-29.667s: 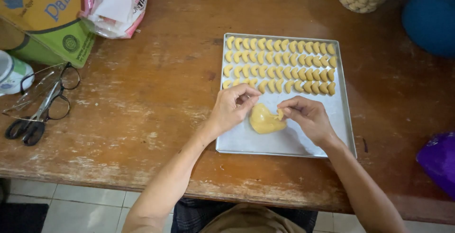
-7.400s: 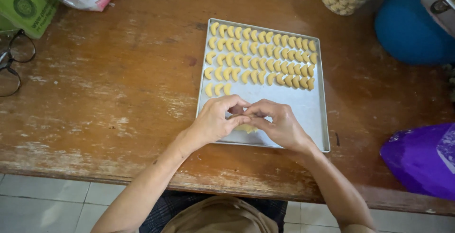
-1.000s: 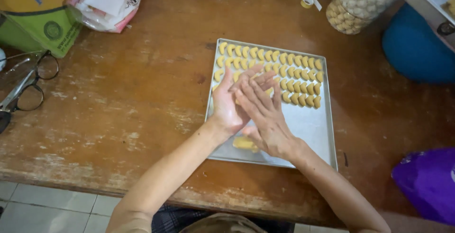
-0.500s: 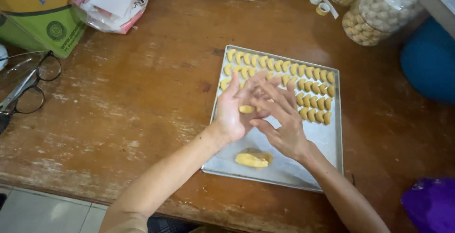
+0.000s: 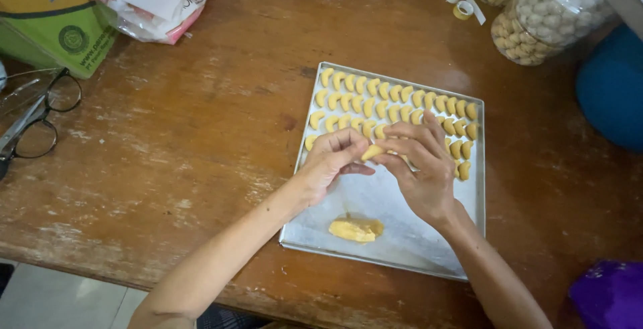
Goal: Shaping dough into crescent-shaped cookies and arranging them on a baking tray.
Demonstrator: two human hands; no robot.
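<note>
the small roll of yellow dough (image 5: 370, 151), held over the middle of the baking tray (image 5: 469, 235) just below the rows of crescent cookies (image 5: 395, 105), could be squashed or torn if pinched too hard, or dropped onto the shaped pieces. it is gripped by the left hand (image 5: 331, 161), fingers curled narrow, and by the right hand (image 5: 418, 168), fingertips closed on its other end. a dough lump (image 5: 356, 229) lies near the tray's front edge.

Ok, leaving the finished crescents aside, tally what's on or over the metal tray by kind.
Soft yellow dough lump lying on the tray: 1
Small yellow dough piece pinched between both hands: 1
Hands: 2, left hand and right hand
Total: 4
</note>
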